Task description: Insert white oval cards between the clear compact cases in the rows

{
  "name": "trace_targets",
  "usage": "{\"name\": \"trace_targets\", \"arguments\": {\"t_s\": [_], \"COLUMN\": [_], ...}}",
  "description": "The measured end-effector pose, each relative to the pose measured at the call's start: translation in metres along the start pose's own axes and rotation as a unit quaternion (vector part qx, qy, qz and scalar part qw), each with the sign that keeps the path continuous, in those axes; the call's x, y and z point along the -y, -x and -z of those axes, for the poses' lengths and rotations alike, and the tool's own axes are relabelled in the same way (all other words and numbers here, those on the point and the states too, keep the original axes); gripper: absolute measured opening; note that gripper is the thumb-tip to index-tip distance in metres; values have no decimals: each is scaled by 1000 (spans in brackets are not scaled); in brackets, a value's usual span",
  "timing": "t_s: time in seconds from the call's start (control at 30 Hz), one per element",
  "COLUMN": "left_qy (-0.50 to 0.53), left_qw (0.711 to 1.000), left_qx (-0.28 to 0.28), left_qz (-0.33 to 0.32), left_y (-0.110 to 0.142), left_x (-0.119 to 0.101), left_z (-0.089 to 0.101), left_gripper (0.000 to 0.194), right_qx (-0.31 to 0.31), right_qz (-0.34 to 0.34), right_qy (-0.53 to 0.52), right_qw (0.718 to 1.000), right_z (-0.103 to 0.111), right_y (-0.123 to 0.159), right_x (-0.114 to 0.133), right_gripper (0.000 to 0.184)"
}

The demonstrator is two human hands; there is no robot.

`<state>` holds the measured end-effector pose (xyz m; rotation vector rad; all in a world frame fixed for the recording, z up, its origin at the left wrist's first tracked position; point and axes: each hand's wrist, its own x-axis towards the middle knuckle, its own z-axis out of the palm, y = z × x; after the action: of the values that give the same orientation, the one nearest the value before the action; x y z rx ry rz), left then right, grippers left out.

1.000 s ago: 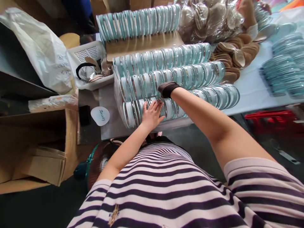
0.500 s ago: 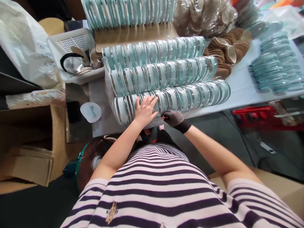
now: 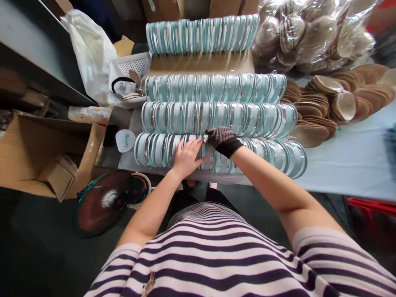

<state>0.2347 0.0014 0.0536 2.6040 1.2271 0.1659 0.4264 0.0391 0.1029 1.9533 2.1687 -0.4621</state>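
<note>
A front row of upright, teal-edged glossy discs (image 3: 272, 154) lies along the table's near side under clear film. My bare left hand (image 3: 186, 156) rests flat on top of this row, left of its middle, fingers spread. My right hand (image 3: 221, 138) wears a dark striped glove and reaches over the same row to its back edge. Its fingers are pinched together near my left fingertips. A small whitish bit shows at the glove's fingertips, too small to name. Directly behind is a second row of similar discs (image 3: 185, 117).
Two more disc rows stand farther back, one on a cardboard piece (image 3: 201, 63). Brown oval pieces (image 3: 312, 134) lie right, with bagged ones (image 3: 315, 37) behind. Left are a white basket (image 3: 130, 65), a card (image 3: 125, 140), a cardboard box (image 3: 40, 136) and a fan (image 3: 103, 202).
My right hand has moved from the row's near side, across its top, to the back edge. My left hand stays on the row. The camera view has shifted.
</note>
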Motion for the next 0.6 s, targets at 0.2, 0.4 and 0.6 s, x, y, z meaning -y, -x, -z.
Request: {"name": "trace_targets", "arguments": {"t_s": [0.2, 0.4, 0.6], "left_qy": [1, -9, -6], "left_qw": [999, 993, 994], "left_qx": [47, 92, 85], "left_qz": [-18, -77, -74], "left_y": [-1, -11, -13], "left_x": [11, 23, 23], "left_z": [10, 23, 19], "left_gripper": [70, 83, 82], "right_qx": [104, 75, 1], "right_qz": [120, 142, 94], "right_qy": [20, 82, -12], "right_qw": [987, 984, 996], "right_z": [5, 12, 3], "right_y": [-46, -37, 6], "right_x": [5, 20, 19], "right_gripper": [42, 42, 33]}}
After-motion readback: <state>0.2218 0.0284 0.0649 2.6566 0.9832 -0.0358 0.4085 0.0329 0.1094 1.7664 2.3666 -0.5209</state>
